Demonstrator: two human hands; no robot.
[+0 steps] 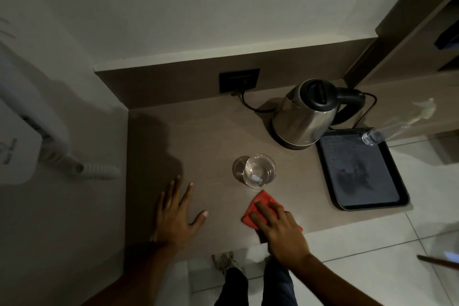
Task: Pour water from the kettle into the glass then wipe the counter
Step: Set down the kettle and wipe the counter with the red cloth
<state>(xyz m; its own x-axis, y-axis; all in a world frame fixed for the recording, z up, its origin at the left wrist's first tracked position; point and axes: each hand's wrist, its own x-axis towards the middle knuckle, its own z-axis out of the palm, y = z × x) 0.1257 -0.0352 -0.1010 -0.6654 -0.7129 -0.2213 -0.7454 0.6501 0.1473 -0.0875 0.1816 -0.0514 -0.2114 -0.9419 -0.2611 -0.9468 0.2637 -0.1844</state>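
Matte brown worktop (213,131), faint wood grain, dim light.

Left hand (173,216) flat on the worktop, palm down, grip fully apart with fingers splayed, thumb out to the right; holding nothing, touching only the bare surface. Well apart from the right hand, with empty worktop between.

Beyond and between the two hands: short round glass (258,171), clear, thick-walled, upright, mouth up, water inside. Just beyond the right hand's fingertips, near the cloth's far corner but apart from it.

Right hand (280,226) palm down on a red cloth (258,208), soft, folded to a rough square, one corner aimed at the glass. Grip loosely apart, fingers stretched flat and pressing the cloth to the worktop, not pinching it. Cloth partly hidden under the palm, near the worktop's front edge.

Farther beyond the right hand, to its right: kettle (305,114), brushed steel body, rounded and tapering upward, black plastic lid and handle. Standing upright on its dark base, handle out to the right, spout side to the left; black cord running to a wall socket (239,80).

Right of the hand and just in front of the kettle: black rectangular tray (397,202), raised rim, ribbed mat inside, long axis running front to back. Clear bottle (372,137) at its far right corner, blurred.
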